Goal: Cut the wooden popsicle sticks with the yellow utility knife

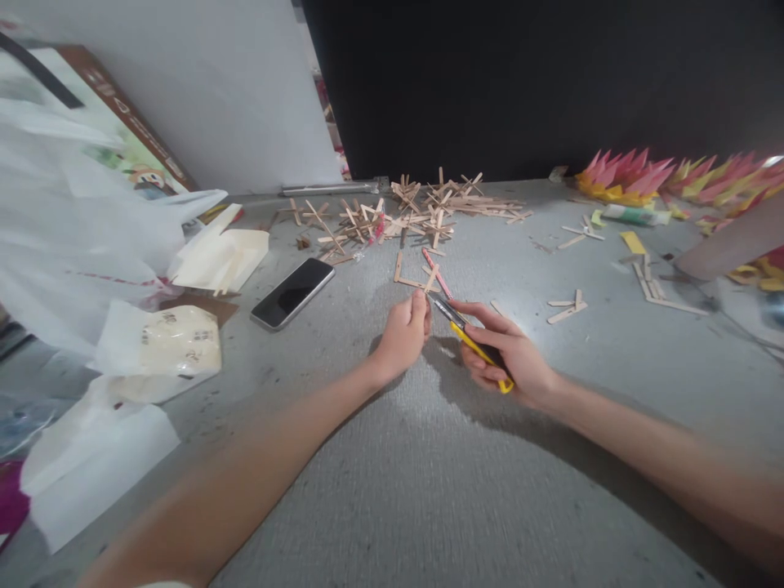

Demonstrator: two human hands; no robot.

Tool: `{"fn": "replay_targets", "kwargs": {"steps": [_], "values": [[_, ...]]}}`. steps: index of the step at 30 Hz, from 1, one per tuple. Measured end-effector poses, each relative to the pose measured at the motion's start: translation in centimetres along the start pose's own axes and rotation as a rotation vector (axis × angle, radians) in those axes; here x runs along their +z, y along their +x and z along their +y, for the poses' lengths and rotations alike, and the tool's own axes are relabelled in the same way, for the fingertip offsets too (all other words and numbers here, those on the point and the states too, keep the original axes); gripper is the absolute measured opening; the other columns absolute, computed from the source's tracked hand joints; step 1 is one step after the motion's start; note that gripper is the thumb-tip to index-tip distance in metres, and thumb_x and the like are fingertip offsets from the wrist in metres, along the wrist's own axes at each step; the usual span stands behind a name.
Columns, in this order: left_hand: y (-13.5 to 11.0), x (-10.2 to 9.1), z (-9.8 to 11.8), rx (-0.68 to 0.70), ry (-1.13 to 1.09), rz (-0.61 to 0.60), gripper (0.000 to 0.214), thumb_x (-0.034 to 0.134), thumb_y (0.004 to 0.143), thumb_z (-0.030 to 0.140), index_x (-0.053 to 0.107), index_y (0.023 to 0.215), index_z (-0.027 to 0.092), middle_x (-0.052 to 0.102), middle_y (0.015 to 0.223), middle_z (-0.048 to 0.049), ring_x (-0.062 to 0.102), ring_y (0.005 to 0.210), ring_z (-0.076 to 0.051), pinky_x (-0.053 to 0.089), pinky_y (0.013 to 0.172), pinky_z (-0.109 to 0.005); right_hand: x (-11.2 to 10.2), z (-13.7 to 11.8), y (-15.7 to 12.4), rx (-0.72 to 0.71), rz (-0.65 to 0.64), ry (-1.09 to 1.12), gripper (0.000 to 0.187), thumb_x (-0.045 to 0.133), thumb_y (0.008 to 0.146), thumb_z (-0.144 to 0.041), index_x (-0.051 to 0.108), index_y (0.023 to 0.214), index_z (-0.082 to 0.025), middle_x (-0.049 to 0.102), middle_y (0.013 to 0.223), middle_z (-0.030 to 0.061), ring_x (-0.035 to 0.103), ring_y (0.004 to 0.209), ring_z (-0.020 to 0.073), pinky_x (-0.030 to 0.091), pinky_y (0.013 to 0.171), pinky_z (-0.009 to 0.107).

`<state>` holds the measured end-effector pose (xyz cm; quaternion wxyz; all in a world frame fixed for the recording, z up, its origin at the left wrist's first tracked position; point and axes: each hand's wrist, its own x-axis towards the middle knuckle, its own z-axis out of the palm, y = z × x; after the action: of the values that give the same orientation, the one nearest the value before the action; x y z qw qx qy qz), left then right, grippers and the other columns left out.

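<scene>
In the head view, the left hand (404, 335) is curled, thumb on top, and seems to pinch the near end of a pale, flat wooden stick piece (432, 279) that sticks out just beyond its fingertips, above the middle of the grey desk (380, 490). The right hand (505, 351) is wrapped around a yellow-and-black utility knife (487, 353), its forefinger stretched along the body. The knife's metal front end points towards the left thumb; whether it touches the wood is too small to tell.

The main danger, I judge, is a cut: should the edge skid off so narrow a piece, the left fingertips sit right beside its path. Pressing hard could also split the thin wood, or twist it out of such a short pinch.

Just beyond lie an L-shaped pair of pale wooden sticks (399, 271) and a slim red-and-white striped rod (428, 260); a forward slip might knock either. The tangled heap of wooden sticks (438, 220) sits farther back, and the black-screened smartphone (294, 294) lies left of the hands, probably safe from a stray stroke
</scene>
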<state>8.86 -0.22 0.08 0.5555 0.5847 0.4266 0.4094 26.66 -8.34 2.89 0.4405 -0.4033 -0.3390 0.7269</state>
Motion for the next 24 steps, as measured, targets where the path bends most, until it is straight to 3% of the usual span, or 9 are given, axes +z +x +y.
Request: {"fn": "replay_targets", "kwargs": {"steps": [3,6,11,14,17,20,22,24], "values": [[0.0,0.1,0.0,-0.003,-0.031,0.004,0.055,0.043,0.103,0.071,0.038,0.074,0.025,0.034,0.055,0.0065,0.035,0.046,-0.01,0.027,0.045,-0.024,-0.3,-0.2,0.2,0.021,-0.03,0.053,0.057,0.06,0.101,-0.036,0.046,0.156,-0.028,0.047,0.061,-0.0099,0.017,0.04,0.0055,0.019,0.038,0.018],[0.0,0.1,0.0,-0.011,-0.072,-0.006,0.054,0.047,0.102,0.07,0.04,0.075,0.024,0.034,0.056,0.0071,0.033,0.046,-0.009,0.027,0.044,-0.023,-0.6,-0.2,0.3,-0.065,-0.049,-0.016,0.056,0.059,0.103,-0.037,0.047,0.156,-0.029,0.05,0.061,-0.0095,0.02,0.039,0.0057,0.025,0.038,0.019],[0.2,0.1,0.0,-0.062,-0.189,-0.06,0.054,0.05,0.101,0.07,0.04,0.076,0.024,0.031,0.056,0.0095,0.027,0.042,-0.007,0.023,0.043,-0.02,-1.1,0.5,0.3,-0.366,0.117,-0.415,0.051,0.059,0.105,-0.043,0.053,0.153,-0.027,0.056,0.064,-0.0059,0.04,0.044,0.0097,0.034,0.042,0.023],[0.5,-0.1,0.1,-0.094,-0.249,-0.097,0.053,0.05,0.102,0.067,0.035,0.074,0.025,0.027,0.054,0.0106,0.024,0.04,-0.006,0.02,0.042,-0.019,-1.6,0.9,0.4,-0.472,0.213,-0.667,0.05,0.055,0.107,-0.04,0.053,0.156,-0.029,0.062,0.073,-0.0019,0.047,0.051,0.0115,0.04,0.049,0.025],[0.8,-0.3,0.2,-0.128,-0.317,-0.123,0.049,0.049,0.104,0.058,0.033,0.072,0.025,0.023,0.052,0.0115,0.022,0.038,-0.006,0.017,0.041,-0.019,-1.9,1.1,0.5,-0.558,0.27,-0.898,0.049,0.052,0.108,-0.035,0.055,0.156,-0.03,0.075,0.101,0.0061,0.056,0.062,0.0132,0.049,0.061,0.029],[1.0,-0.6,0.4,-0.164,-0.39,-0.15,0.046,0.05,0.103,0.05,0.031,0.07,0.025,0.019,0.05,0.0119,0.02,0.037,-0.006,0.016,0.041,-0.018,-2.0,1.1,0.6,-0.655,0.256,-1.059,0.047,0.049,0.109,-0.033,0.058,0.154,-0.03,0.074,0.129,0.0103,0.066,0.08,0.016,0.055,0.077,0.033],[1.1,-0.7,0.6,-0.181,-0.427,-0.174,0.045,0.052,0.102,0.046,0.031,0.069,0.025,0.018,0.05,0.012,0.017,0.038,-0.006,0.016,0.041,-0.018,-2.0,1.1,0.6,-0.701,0.233,-1.11,0.047,0.049,0.109,-0.032,0.059,0.154,-0.03,0.074,0.129,0.01,0.068,0.085,0.0171,0.055,0.081,0.033],[1.1,-0.8,0.9,-0.194,-0.446,-0.197,0.043,0.053,0.1,0.043,0.031,0.068,0.025,0.018,0.05,0.0119,0.016,0.038,-0.006,0.016,0.04,-0.018,-2.0,1.2,0.7,-0.732,0.219,-1.141,0.046,0.048,0.11,-0.032,0.059,0.155,-0.029,0.077,0.115,0.009,0.066,0.08,0.0167,0.054,0.077,0.032]]}}
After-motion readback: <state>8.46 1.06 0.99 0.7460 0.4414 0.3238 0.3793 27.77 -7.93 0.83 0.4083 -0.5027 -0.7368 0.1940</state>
